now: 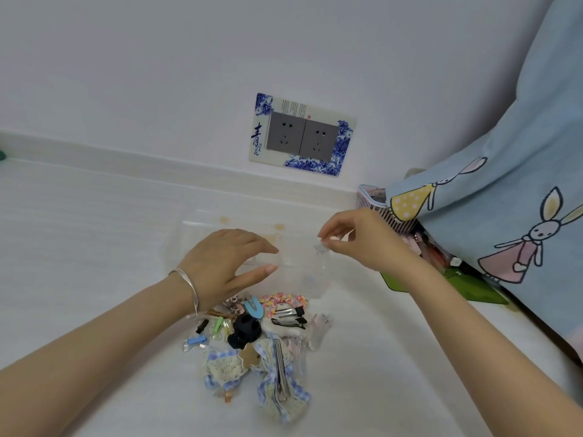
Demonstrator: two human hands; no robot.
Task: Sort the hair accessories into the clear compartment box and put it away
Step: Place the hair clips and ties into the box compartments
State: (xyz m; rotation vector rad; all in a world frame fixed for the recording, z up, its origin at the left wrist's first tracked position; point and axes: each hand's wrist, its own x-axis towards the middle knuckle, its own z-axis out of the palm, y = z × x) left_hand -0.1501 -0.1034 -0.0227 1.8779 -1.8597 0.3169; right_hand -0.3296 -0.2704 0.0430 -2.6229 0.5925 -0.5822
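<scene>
A clear compartment box (195, 230) lies on the white surface near the wall, hard to make out. My left hand (224, 263), with a silver bangle on the wrist, hovers over the box with fingers relaxed and spread, holding nothing. My right hand (359, 239) pinches a small pale, translucent hair clip (321, 247) above the box's right end. A pile of hair accessories (265, 335) lies in front of the box: a black claw clip (245, 330), black snap clips (288, 318), a blue clip (253, 307), and blue checked lace bows (277, 383).
A double wall socket (303, 135) with a blue floral frame is above the box. A pink striped basket (378, 205) and a green item (473, 290) stand at the right, partly under a blue rabbit-print cloth (511, 190).
</scene>
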